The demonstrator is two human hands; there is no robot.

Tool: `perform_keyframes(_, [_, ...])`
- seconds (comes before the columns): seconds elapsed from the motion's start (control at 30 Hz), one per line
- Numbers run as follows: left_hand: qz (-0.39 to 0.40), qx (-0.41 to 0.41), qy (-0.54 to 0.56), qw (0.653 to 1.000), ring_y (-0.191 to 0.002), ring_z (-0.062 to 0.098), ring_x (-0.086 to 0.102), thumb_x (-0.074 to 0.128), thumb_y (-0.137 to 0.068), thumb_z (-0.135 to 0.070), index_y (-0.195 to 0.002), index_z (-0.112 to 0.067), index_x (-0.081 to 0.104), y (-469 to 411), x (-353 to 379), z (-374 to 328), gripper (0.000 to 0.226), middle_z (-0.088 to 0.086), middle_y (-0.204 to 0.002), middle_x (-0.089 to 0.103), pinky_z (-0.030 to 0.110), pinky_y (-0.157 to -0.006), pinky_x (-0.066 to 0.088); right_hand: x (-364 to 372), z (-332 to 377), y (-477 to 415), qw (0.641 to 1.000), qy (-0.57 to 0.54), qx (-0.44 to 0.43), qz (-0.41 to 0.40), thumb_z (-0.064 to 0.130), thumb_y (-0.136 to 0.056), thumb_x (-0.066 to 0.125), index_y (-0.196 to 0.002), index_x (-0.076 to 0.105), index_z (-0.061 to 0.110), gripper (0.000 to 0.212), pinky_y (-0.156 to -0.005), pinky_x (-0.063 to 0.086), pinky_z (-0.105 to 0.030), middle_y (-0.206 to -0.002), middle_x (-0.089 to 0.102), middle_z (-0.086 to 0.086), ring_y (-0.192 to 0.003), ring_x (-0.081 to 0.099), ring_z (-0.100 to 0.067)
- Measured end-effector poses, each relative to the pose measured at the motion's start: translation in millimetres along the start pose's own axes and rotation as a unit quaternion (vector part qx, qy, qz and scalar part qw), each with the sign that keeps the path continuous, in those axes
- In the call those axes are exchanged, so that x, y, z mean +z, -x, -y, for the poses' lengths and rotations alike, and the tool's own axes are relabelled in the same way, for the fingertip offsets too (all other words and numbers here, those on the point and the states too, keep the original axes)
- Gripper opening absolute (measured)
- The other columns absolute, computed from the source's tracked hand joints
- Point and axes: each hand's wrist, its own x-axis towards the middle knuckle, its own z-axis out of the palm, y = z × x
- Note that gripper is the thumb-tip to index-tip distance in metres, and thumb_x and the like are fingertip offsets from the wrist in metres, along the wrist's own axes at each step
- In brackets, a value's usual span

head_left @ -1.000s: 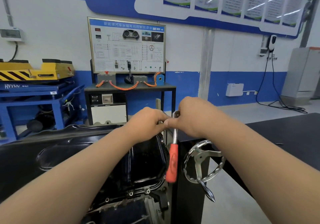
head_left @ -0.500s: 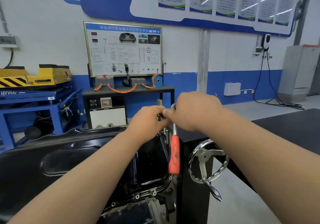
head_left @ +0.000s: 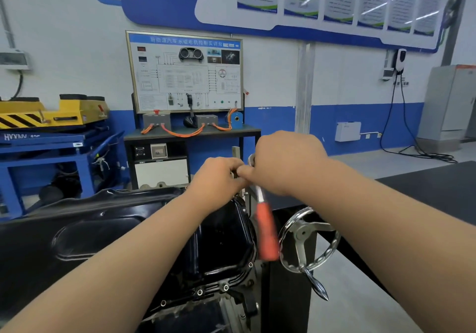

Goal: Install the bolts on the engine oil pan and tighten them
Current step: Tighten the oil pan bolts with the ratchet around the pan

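Orange-handled ratchet [head_left: 266, 232], black oil pan [head_left: 221, 245]

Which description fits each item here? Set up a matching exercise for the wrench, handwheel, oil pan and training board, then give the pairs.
Items:
1. wrench
2. handwheel
3. oil pan
4. training board

Descriptions:
a. black, with bolt holes along its rim
b. silver, just right of the orange grip
c. orange grip, hanging below the right hand
d. white panel with a blue header, standing upright

Pairs: 1-c, 2-b, 3-a, 4-d
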Motion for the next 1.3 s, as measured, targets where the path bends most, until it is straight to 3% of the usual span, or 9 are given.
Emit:
perform_keyframes(0.17, [0.044,0.008,0.045,0.998,-0.056,-0.005,0.051,0.069,-0.084,-0.036,-0.068,-0.050,0.063,-1,-8,4,0.022,-0.023,-0.065,0.064,0.010,-0.053,0.035,-11,-11,-7,0.995,0.033,-0.098,-0.001,0.035,-0.094,0.050,-0.085,0.052,0.021,0.016,-0.070,0.047,-0.038,-0.068,0.036,0.004,-0.069,0.050,-0.022])
perform_keyframes(0.37, [-0.010,0.001,0.018,1.000,-0.064,0.006,0.057,0.069,-0.076,-0.031,-0.064,-0.051,0.063,-3,-1,4,0.024,-0.024,-0.067,0.063,0.027,-0.058,0.047,1,0,-8,1.000,-0.023,0.016,-0.008,0.065,-0.088,0.036,-0.060,0.044,0.018,0.055,-0.047,0.024,-0.026,-0.063,0.043,0.001,-0.053,0.038,-0.015])
perform_keyframes(0.5, [0.020,0.018,0.024,0.999,-0.058,-0.002,0.053,0.070,-0.082,-0.035,-0.068,-0.045,0.065,-5,-6,8,0.018,-0.025,-0.064,0.063,0.016,-0.055,0.039,-6,-7,-12,0.999,-0.007,-0.047,0.008,0.045,-0.087,0.055,-0.072,0.052,0.019,0.030,-0.050,0.030,-0.026,-0.068,0.046,0.003,-0.058,0.044,-0.014])
perform_keyframes(0.6, [0.032,0.031,0.026,0.999,-0.062,-0.010,0.052,0.066,-0.086,-0.034,-0.077,-0.046,0.062,1,-8,8,0.016,-0.025,-0.071,0.064,0.009,-0.056,0.034,-11,-13,-14,0.993,0.043,-0.110,-0.006,0.034,-0.092,0.052,-0.090,0.058,0.022,0.013,-0.074,0.039,-0.034,-0.078,0.053,0.003,-0.075,0.055,-0.020])
perform_keyframes(0.77, [0.084,-0.060,0.023,0.994,-0.091,0.011,0.062,0.060,-0.087,-0.013,-0.078,-0.032,0.052,-23,7,6,0.022,-0.012,-0.088,0.060,0.027,-0.084,0.051,2,7,-10,1.000,-0.021,0.010,-0.015,0.053,-0.091,0.039,-0.059,0.040,0.018,0.047,-0.048,0.024,-0.026,-0.063,0.042,0.000,-0.052,0.038,-0.016])
perform_keyframes(0.9, [0.042,-0.024,0.040,0.998,-0.050,0.000,0.041,0.069,-0.079,-0.020,-0.051,-0.035,0.054,-10,2,10,0.035,-0.016,-0.050,0.052,0.016,-0.048,0.035,-3,6,-11,0.999,-0.001,-0.052,-0.014,0.043,-0.085,0.058,-0.066,0.041,0.018,0.036,-0.046,0.027,-0.025,-0.066,0.040,0.002,-0.054,0.040,-0.015])
perform_keyframes(1.0, [0.046,-0.015,0.087,0.995,-0.047,0.002,0.043,0.073,-0.081,-0.033,-0.059,-0.040,0.067,-7,-2,12,0.024,-0.012,-0.052,0.057,0.017,-0.049,0.036,-10,-5,-14,0.994,0.026,-0.105,-0.019,0.033,-0.090,0.055,-0.089,0.055,0.022,0.011,-0.059,0.033,-0.030,-0.069,0.038,0.004,-0.067,0.048,-0.021])
perform_keyframes(1.1, [0.046,-0.019,0.077,0.996,-0.060,0.013,0.057,0.065,-0.086,-0.035,-0.072,-0.038,0.070,-8,0,9,0.016,0.004,-0.072,0.068,0.026,-0.063,0.047,-2,-6,-15,0.997,0.013,-0.071,-0.033,0.046,-0.091,0.049,-0.071,0.048,0.018,0.035,-0.055,0.032,-0.029,-0.066,0.039,0.003,-0.058,0.044,-0.018])
perform_keyframes(1.3, [-0.018,0.017,-0.002,1.000,-0.054,0.001,0.051,0.066,-0.079,-0.030,-0.062,-0.034,0.061,-5,1,6,0.018,-0.022,-0.053,0.056,0.010,-0.048,0.034,4,6,-17,0.998,-0.050,0.003,-0.031,0.056,-0.085,0.052,-0.062,0.038,0.019,0.046,-0.047,0.026,-0.026,-0.065,0.040,0.001,-0.054,0.037,-0.015])
